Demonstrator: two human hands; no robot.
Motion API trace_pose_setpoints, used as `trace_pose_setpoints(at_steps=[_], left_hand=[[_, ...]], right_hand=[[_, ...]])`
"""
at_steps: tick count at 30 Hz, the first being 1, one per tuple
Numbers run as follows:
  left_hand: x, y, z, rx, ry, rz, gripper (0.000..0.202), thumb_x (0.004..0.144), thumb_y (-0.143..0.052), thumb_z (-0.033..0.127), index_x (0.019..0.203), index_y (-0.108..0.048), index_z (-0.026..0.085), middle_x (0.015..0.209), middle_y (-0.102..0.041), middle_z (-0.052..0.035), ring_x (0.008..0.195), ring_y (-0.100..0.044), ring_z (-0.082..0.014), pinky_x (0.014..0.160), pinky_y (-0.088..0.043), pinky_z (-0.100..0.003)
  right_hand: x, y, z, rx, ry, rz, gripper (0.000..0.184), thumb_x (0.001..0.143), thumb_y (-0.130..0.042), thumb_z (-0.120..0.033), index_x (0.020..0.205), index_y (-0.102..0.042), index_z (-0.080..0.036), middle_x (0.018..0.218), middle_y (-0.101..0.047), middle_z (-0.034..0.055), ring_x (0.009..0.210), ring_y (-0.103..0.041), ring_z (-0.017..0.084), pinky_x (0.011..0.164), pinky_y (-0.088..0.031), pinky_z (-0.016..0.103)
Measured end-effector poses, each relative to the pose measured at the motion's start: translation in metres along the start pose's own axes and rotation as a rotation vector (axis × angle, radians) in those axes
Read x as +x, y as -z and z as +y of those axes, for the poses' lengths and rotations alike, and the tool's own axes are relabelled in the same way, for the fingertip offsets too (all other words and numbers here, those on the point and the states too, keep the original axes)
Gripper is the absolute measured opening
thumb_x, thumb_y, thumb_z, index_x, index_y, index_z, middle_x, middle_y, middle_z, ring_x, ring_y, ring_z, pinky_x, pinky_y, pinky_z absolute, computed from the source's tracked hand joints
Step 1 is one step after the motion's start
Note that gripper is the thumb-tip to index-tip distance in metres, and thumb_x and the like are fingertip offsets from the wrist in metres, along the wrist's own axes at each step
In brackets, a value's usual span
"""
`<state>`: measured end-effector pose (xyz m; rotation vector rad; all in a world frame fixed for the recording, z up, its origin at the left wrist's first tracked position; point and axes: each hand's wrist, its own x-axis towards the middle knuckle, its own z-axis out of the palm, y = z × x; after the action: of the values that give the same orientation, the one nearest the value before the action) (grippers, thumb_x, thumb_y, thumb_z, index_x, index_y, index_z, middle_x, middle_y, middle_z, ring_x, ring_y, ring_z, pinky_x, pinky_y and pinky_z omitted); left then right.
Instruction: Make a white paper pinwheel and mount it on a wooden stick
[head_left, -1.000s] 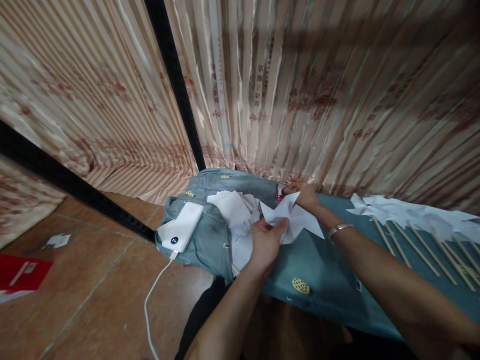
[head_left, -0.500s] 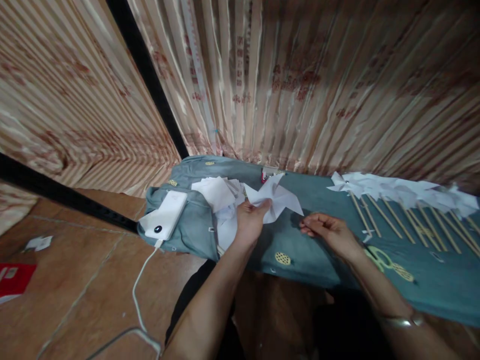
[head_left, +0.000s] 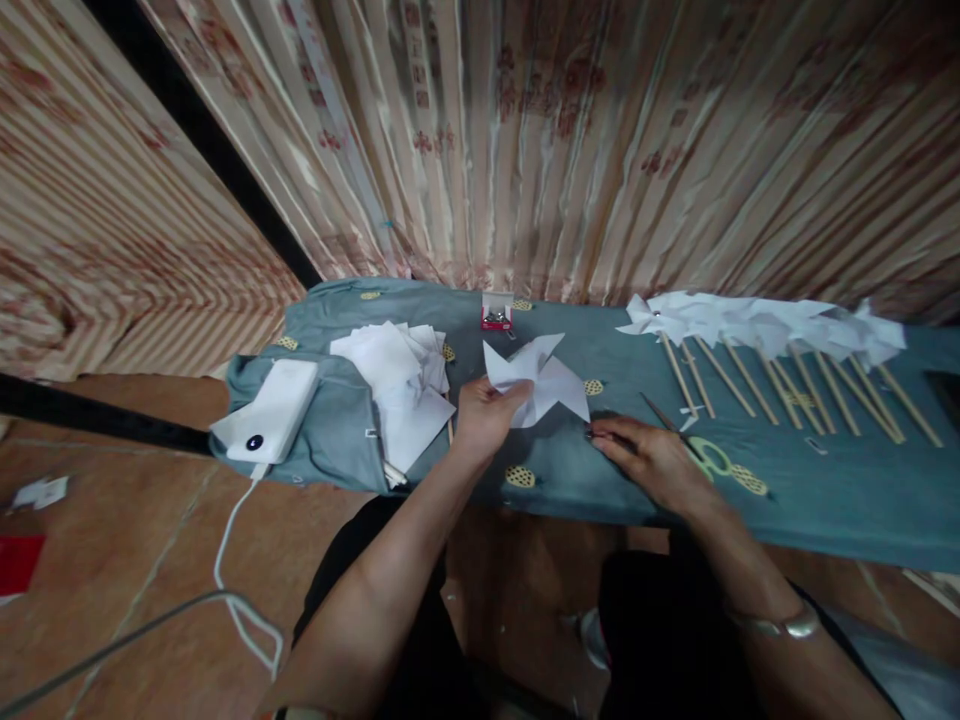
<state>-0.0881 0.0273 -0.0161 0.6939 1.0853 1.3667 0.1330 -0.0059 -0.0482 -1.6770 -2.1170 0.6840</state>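
A white paper pinwheel with pointed blades is pinched near its middle by my left hand, thumb on top. To its right, just above the cloth, my right hand is closed, with thumb and forefinger together on a small dark, shiny thing that looks like a thumbtack. Behind the pinwheel stands a small red box, its lid up and shiny metal tacks inside. Left of my left hand lies a loose pile of white paper pieces. Scissors with green handles rest beside my right hand.
Several paper pinwheels on wooden sticks lie in a row at the right on the grey-green cloth. A white device with a cable sits at the left end. A black pole slants before the curtain.
The view has shifted to the right and down, so the bench appears further left and higher. My left hand still holds the pinwheel; my right hand stays closed and has come a little nearer to it.
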Motion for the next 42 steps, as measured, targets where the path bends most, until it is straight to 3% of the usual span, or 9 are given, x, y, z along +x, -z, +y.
trace_pose_setpoints(at_steps=[6,13,19,24,26,29,33,36,42], left_hand=[[-0.002,-0.009,-0.009,0.044,0.053,-0.066,0.017,0.049,-0.079,0.022,0.064,-0.074,0.014,0.060,-0.070,0.0000,0.053,-0.059,-0.0125,0.057,-0.047,-0.025],[-0.004,-0.012,-0.012,0.076,0.071,-0.087,0.020,0.049,-0.082,0.023,0.065,-0.074,0.014,0.062,-0.071,-0.0002,0.056,-0.061,-0.0139,0.060,-0.049,-0.026],[-0.003,-0.011,-0.014,0.064,0.058,-0.085,0.026,0.048,-0.083,0.027,0.069,-0.075,0.014,0.068,-0.074,-0.0021,0.060,-0.063,-0.0151,0.064,-0.051,-0.028],[-0.001,-0.010,-0.014,0.069,0.013,-0.060,0.024,0.050,-0.082,0.029,0.067,-0.075,0.014,0.066,-0.073,-0.0017,0.058,-0.063,-0.0148,0.061,-0.049,-0.027],[-0.002,-0.012,-0.014,0.075,-0.009,-0.068,0.022,0.051,-0.081,0.028,0.067,-0.075,0.015,0.067,-0.073,-0.0017,0.058,-0.062,-0.0145,0.060,-0.049,-0.026],[-0.007,-0.018,-0.014,0.087,-0.023,-0.102,0.018,0.054,-0.080,0.026,0.067,-0.075,0.015,0.066,-0.073,-0.0013,0.058,-0.062,-0.0143,0.059,-0.049,-0.026],[-0.020,-0.025,-0.016,0.116,-0.004,-0.148,0.013,0.056,-0.079,0.024,0.066,-0.075,0.015,0.065,-0.072,-0.0004,0.059,-0.062,-0.0141,0.059,-0.049,-0.026],[-0.029,-0.028,-0.015,0.130,0.025,-0.170,0.014,0.058,-0.079,0.024,0.067,-0.075,0.015,0.064,-0.072,-0.0002,0.058,-0.061,-0.0136,0.059,-0.049,-0.025],[-0.035,-0.030,-0.015,0.103,0.067,-0.215,0.019,0.056,-0.082,0.028,0.067,-0.074,0.014,0.064,-0.071,-0.0005,0.056,-0.059,-0.0122,0.057,-0.048,-0.024]], right_hand=[[-0.002,-0.002,0.012,0.196,-0.051,0.107,0.019,0.079,-0.059,-0.033,0.089,-0.073,-0.027,0.084,-0.074,0.0025,0.076,-0.069,0.023,0.074,-0.054,0.037],[0.004,-0.004,0.002,0.144,0.107,0.124,0.019,0.085,-0.052,-0.029,0.080,-0.070,-0.022,0.080,-0.072,0.0053,0.071,-0.067,0.021,0.066,-0.051,0.031],[0.005,-0.007,0.000,0.034,0.165,0.110,0.019,0.088,-0.052,-0.030,0.084,-0.067,-0.021,0.086,-0.072,0.0078,0.080,-0.067,0.024,0.071,-0.050,0.032],[-0.002,0.009,0.007,0.169,-0.001,0.276,0.016,0.084,-0.059,-0.035,0.081,-0.068,-0.023,0.078,-0.070,0.0035,0.070,-0.066,0.022,0.068,-0.051,0.035],[-0.008,0.021,-0.001,0.335,-0.038,0.437,0.014,0.083,-0.063,-0.037,0.084,-0.068,-0.024,0.084,-0.071,0.0026,0.079,-0.067,0.022,0.077,-0.052,0.037],[-0.019,0.032,-0.027,0.486,0.080,0.543,0.007,0.082,-0.067,-0.033,0.084,-0.068,-0.026,0.114,-0.067,0.0037,0.111,-0.061,0.025,0.100,-0.045,0.044],[-0.026,0.025,-0.057,0.391,0.175,0.519,0.004,0.084,-0.066,-0.029,0.082,-0.069,-0.027,0.147,-0.046,-0.0005,0.139,-0.037,0.028,0.111,-0.034,0.051],[-0.024,0.016,-0.060,0.334,0.199,0.514,0.004,0.084,-0.067,-0.028,0.083,-0.070,-0.026,0.153,-0.038,-0.0022,0.145,-0.026,0.030,0.115,-0.026,0.055],[-0.021,0.011,-0.054,0.330,0.204,0.513,0.004,0.084,-0.067,-0.027,0.082,-0.070,-0.026,0.153,-0.038,-0.0014,0.145,-0.027,0.030,0.115,-0.025,0.056]])
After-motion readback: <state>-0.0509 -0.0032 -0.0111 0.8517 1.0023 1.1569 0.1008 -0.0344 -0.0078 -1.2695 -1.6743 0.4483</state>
